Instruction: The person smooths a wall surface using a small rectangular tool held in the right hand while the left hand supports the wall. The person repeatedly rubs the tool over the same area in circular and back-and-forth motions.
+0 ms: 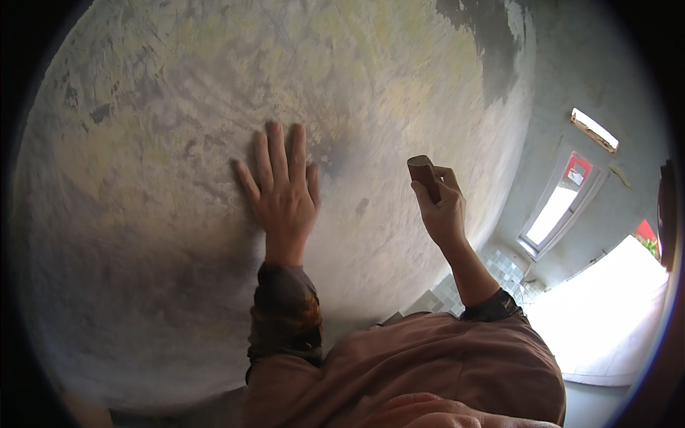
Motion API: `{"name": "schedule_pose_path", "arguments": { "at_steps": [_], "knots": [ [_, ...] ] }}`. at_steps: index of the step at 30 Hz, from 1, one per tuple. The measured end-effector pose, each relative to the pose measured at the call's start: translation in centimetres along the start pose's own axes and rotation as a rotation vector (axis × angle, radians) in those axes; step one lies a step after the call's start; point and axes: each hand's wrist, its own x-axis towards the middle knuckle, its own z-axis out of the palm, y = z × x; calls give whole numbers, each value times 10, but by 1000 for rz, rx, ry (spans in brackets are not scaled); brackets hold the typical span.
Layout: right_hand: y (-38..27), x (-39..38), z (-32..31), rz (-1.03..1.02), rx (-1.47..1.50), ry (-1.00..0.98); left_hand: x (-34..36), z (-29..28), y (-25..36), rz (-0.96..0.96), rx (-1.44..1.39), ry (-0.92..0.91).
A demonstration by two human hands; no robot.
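A large plastered wall (164, 214), blotched grey, white and yellowish, fills the space before me. Against it my left hand (287, 196) lies flat, fingers spread and pointing up, with nothing in it. To its right, my right hand (447, 214) is closed around a brown sanding block (422, 175) that looks wrapped in sandpaper. The block's upper end sticks out above my thumb and fingers. Whether its far side touches the wall I cannot tell.
A dark grey bare patch (492, 50) marks the wall's upper right. Beyond its edge are a pale side wall (571, 64), a narrow window (553, 210), a small slot opening (594, 130) and a bright doorway (606, 307). Greyish tiles (446, 294) show low down.
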Motion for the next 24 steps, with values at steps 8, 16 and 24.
{"name": "schedule_pose_path", "arguments": {
  "at_steps": [8, 16, 24],
  "knots": [
    [-2, -18, 13, -128, -41, -30, -103, 12, 3, -171, -17, -53],
    [-29, -12, 35, -520, -204, 52, -136, 1, 1, -211, -63, -188],
    [-41, -2, 55, -494, -97, 146, -133, -17, 0, -216, -75, -236]
  ]
}}
